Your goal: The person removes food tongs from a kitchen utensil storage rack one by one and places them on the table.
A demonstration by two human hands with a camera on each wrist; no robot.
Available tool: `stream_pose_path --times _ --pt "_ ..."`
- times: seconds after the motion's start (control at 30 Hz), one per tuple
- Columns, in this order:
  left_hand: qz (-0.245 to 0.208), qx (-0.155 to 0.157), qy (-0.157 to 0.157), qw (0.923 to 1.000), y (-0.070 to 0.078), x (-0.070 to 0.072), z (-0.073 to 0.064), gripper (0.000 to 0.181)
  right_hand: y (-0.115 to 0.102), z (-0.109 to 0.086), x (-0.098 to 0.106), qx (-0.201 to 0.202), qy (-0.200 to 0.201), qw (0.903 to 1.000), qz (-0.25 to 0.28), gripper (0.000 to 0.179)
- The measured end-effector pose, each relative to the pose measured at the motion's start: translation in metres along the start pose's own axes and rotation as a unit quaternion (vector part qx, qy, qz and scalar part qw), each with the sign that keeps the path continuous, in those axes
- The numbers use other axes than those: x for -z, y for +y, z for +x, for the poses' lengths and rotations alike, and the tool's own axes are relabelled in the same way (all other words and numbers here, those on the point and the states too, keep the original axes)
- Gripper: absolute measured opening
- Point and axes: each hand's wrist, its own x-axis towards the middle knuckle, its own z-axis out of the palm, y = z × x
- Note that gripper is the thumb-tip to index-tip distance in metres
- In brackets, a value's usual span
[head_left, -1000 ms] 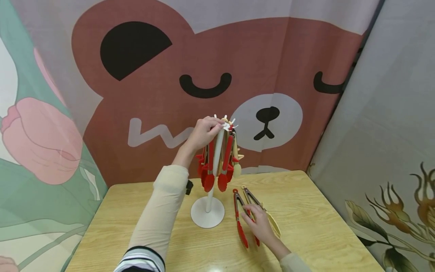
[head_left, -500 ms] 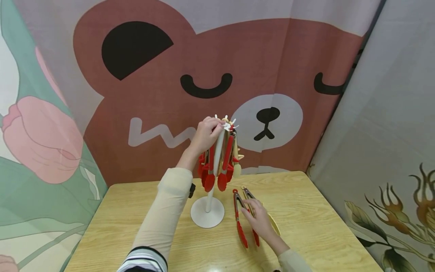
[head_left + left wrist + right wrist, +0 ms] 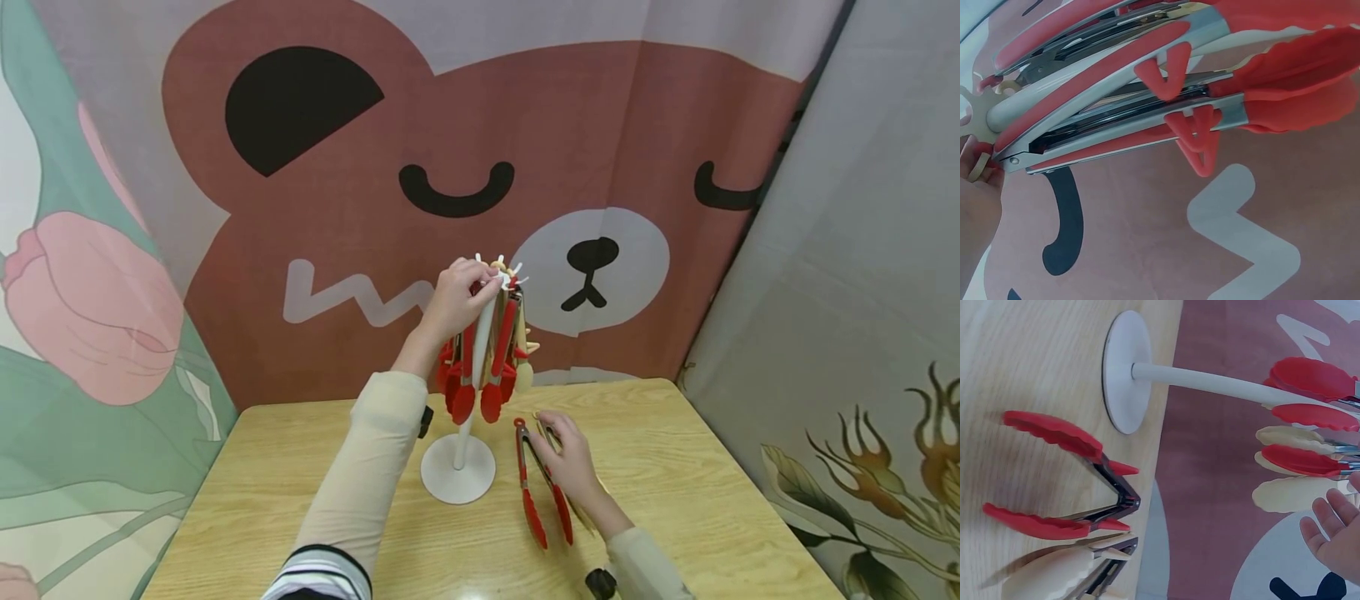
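Observation:
My left hand (image 3: 457, 296) is at the top of a white stand (image 3: 459, 479), its fingertips pinching the red loop end of red-tipped tongs (image 3: 1085, 92) that hang there. My right hand (image 3: 573, 462) overlaps the tongs on the table in the head view. From the right wrist, its fingers (image 3: 1338, 509) are extended and apart with nothing between them. Splayed red-tipped tongs (image 3: 1054, 434) lie on the table, beside cream-tipped tongs (image 3: 1047, 575), which the right hand partly hides in the head view.
Several red and cream tongs (image 3: 492, 402) hang around the stand's pole from white hooks (image 3: 522, 279). The wooden table (image 3: 300, 483) ends at a cloth backdrop (image 3: 337, 350) printed with a bear, with a grey cloth (image 3: 840, 250) along the right.
My right hand has shifted up and slightly left in the head view, uncovering the red tongs' right arm and covering more of the cream tongs. The left hand stays at the stand's top.

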Motion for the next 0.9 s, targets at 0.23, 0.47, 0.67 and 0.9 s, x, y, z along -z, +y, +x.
stream_pose_path --times 0.23,0.47,0.67,0.9 --pt "0.067 0.038 -0.054 0.9956 0.007 0.005 0.003 0.016 -0.028 0.004 0.004 0.011 0.008 0.9999 0.001 0.029" --pt "0.278 0.003 -0.096 0.9558 0.03 0.005 0.013 0.028 -0.021 0.001 0.001 -0.002 0.007 0.9999 -0.008 0.03" --pt "0.339 0.019 -0.096 0.9357 0.036 -0.005 0.013 0.04 -0.002 -0.004 -0.003 -0.001 0.003 0.9999 -0.014 0.032" --pt "0.318 0.022 -0.093 0.9431 0.035 -0.007 0.012 0.031 0.0 -0.004 -0.002 0.01 0.003 0.9998 -0.019 0.03"
